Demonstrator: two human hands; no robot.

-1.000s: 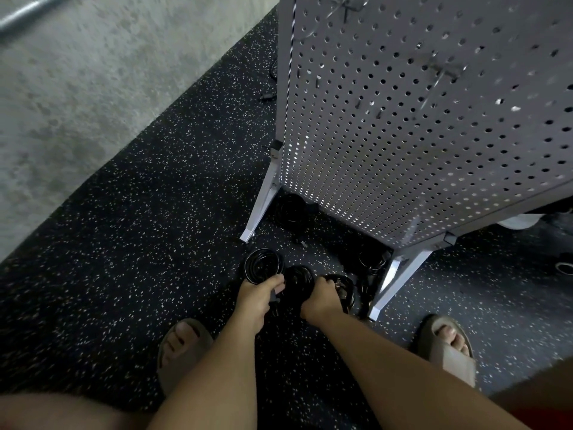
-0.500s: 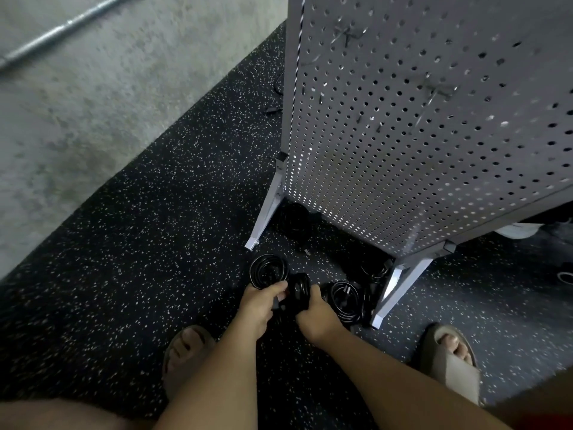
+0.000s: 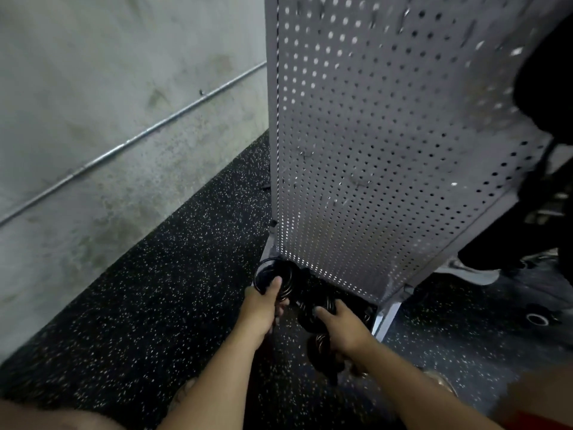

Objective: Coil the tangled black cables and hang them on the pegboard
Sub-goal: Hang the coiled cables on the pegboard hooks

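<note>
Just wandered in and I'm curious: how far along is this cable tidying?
Done: the coiling, by the look of it. In hand: the left hand grips one black coil and the right hand grips a second coil, both low beside the pegboard. Left: hanging them. Its visible hooks look bare, though the picture is blurred.

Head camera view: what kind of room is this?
Probably a workshop or garage: a tall grey perforated metal pegboard on legs, a black speckled rubber floor, and bare stained concrete with a thin metal pipe.
</note>
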